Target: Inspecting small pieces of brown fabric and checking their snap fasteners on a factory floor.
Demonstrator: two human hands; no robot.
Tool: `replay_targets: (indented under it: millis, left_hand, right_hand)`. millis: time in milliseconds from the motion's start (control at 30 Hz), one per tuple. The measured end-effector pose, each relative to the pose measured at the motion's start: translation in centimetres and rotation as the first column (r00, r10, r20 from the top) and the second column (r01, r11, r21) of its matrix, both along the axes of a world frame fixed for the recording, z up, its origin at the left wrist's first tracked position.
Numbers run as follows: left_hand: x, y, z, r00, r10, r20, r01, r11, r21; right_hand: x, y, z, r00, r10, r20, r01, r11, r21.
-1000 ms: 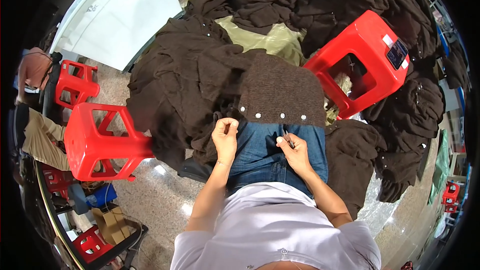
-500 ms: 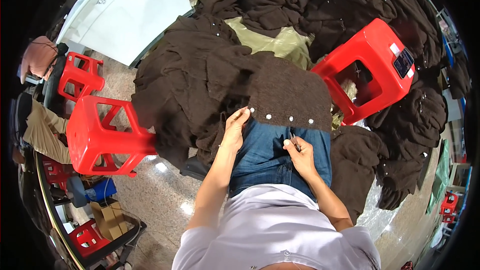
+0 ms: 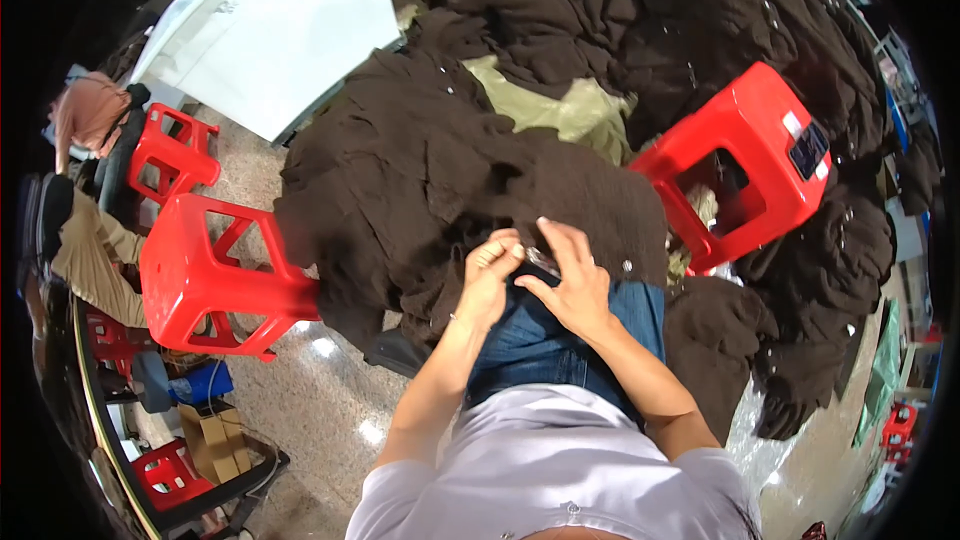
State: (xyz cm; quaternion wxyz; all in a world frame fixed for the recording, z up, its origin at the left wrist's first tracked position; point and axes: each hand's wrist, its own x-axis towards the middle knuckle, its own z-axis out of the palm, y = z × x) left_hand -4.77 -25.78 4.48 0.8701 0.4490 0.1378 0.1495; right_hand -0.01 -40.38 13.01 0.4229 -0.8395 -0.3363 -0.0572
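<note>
A dark brown knitted garment (image 3: 610,205) lies across my lap over blue jeans. My left hand (image 3: 486,275) is closed, pinching the garment's near edge between thumb and fingers. Close beside it, my right hand (image 3: 577,285) bends over the same edge, fingers stretched and thumb apart. Between that thumb and the fingers is a small dark, shiny metal tool (image 3: 538,259), like thread snips, partly hidden. One round shiny button (image 3: 627,266) shows on the edge right of my hands; my right hand covers the part to its left.
More brown garments (image 3: 540,0) are heaped ahead and to the right, with yellowish plastic sheeting (image 3: 560,105) among them. Red stools stand at left (image 3: 178,265) and right (image 3: 755,120); a phone (image 3: 808,150) lies on the right one. A white panel (image 3: 290,30) is far left.
My right hand has moved left and up from above the jeans to the garment edge, beside my left hand. Its fingers have spread. My left hand has shifted slightly right and down.
</note>
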Motion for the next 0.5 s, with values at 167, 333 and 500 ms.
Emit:
replay_targets:
  millis: [167, 333, 500]
  left_hand:
    - [1.9, -1.3, 2.8, 0.976, 0.182, 0.123, -0.217, 0.889, 0.404]
    - [6.1, -2.0, 3.4, 0.943, 0.011, 0.333, -0.31, 0.4, 0.862]
    - [10.5, -0.7, 3.5, 0.944, 0.2, 0.263, -0.327, 0.462, 0.825]
  right_hand:
    - [2.9, 0.3, 0.6, 0.976, 0.005, -0.218, 0.035, 0.983, 0.18]
    - [2.8, -3.5, 9.1, 0.941, 0.28, 0.189, -0.295, 0.954, 0.054]
    - [5.7, -9.4, 15.7, 0.906, -0.102, 0.411, -0.063, 0.928, 0.368]
